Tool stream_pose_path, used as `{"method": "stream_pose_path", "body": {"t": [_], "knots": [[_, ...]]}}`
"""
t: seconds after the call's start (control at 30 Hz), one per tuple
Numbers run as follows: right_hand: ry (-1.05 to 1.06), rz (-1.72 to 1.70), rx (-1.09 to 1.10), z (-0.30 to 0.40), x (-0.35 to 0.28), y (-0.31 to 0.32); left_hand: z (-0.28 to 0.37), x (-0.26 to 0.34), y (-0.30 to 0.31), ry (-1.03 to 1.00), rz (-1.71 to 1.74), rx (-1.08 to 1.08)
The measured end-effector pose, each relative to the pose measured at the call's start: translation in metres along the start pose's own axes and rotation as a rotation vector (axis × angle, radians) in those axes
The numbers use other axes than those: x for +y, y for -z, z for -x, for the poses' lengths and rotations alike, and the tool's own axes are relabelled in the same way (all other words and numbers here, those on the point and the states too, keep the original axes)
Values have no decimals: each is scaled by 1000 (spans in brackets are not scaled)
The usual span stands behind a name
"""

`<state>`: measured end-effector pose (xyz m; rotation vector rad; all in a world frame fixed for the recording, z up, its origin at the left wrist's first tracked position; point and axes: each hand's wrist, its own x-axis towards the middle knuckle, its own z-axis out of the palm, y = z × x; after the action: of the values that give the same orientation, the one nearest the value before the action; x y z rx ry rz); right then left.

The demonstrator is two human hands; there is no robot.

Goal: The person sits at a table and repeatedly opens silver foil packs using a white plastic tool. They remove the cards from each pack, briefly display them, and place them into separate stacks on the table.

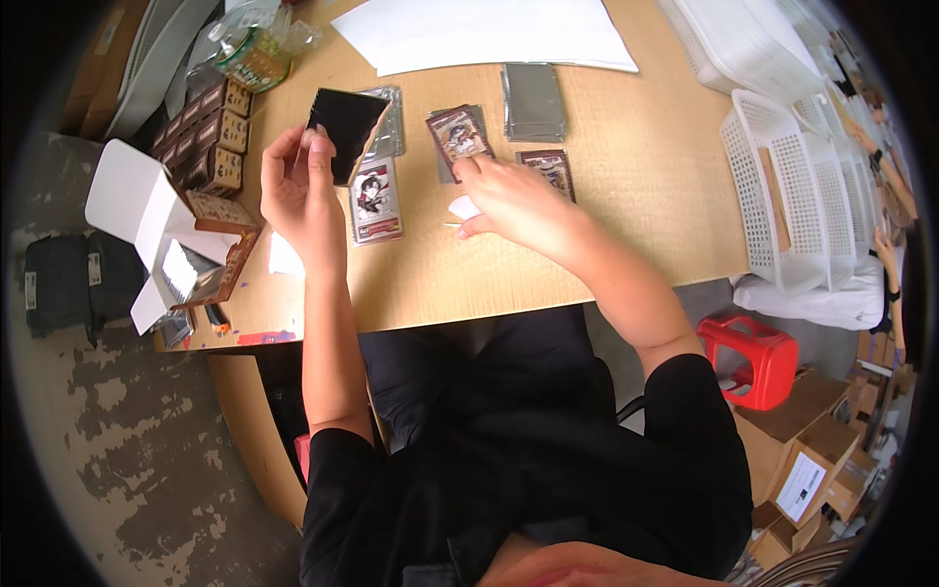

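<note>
My left hand (304,180) pinches a black flat piece with a light edge (345,132) between thumb and fingers, raised above the table. My right hand (513,202) has its fingertips on the lower edge of an illustrated card (456,132), which overlaps a grey sleeve. A white slip (462,207) shows between the right thumb and fingers; whether it is gripped is unclear. Another illustrated card (550,170) lies partly behind the right wrist. Below the black piece is a sleeved card with a character print (376,199). Clear sleeves (390,121) lie partly behind the black piece.
A stack of grey sleeves (534,103) and white sheets (499,33) lie farther back. At left stand an open display box (220,257), small printed boxes (209,136) and a green-labelled jar (253,59). White plastic baskets (770,191) line the right edge, near a red stool (748,359).
</note>
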<state>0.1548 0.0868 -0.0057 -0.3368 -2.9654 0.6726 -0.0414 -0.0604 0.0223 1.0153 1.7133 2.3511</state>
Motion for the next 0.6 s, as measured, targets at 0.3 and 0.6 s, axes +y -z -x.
{"method": "stream_pose_path", "body": {"t": [0.3, 0.6], "knots": [[-15, -143, -26, 3, 10, 1, -21, -19, -54, 217, 56, -204], [-36, -1203, 302, -7, 35, 49, -13, -26, -45, 761, 363, -247]]}}
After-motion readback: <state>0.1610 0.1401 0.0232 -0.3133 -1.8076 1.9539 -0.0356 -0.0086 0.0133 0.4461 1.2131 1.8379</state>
